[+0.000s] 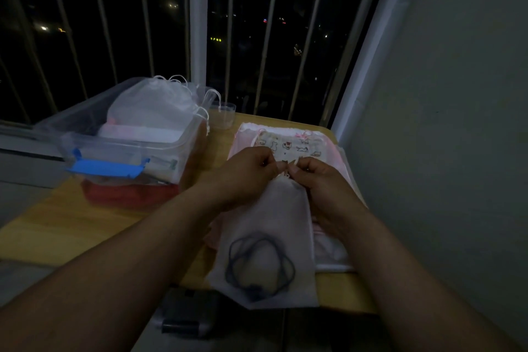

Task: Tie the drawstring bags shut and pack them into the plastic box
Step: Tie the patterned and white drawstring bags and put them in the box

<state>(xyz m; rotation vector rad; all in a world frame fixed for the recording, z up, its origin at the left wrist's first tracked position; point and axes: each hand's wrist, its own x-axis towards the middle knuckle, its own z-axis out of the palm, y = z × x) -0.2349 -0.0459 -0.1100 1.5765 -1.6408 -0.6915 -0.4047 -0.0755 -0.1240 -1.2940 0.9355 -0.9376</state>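
Both hands (248, 173) (320, 180) pinch the bag's (268, 237) drawstring.

Dim room, wooden table (71, 223), barred window (197, 23), night outside, plain wall (457, 94)

I'm counting one plastic box (123, 148), one clear cup (225, 116), one white bag (268, 237), one cat-print bag (288, 146); I'm seeing more bags (154, 106) piled inside the box, number unclear.

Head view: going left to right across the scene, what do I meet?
clear plastic box with a blue latch → left hand → right hand, both hands pinching the top of the white drawstring bag → grey wall
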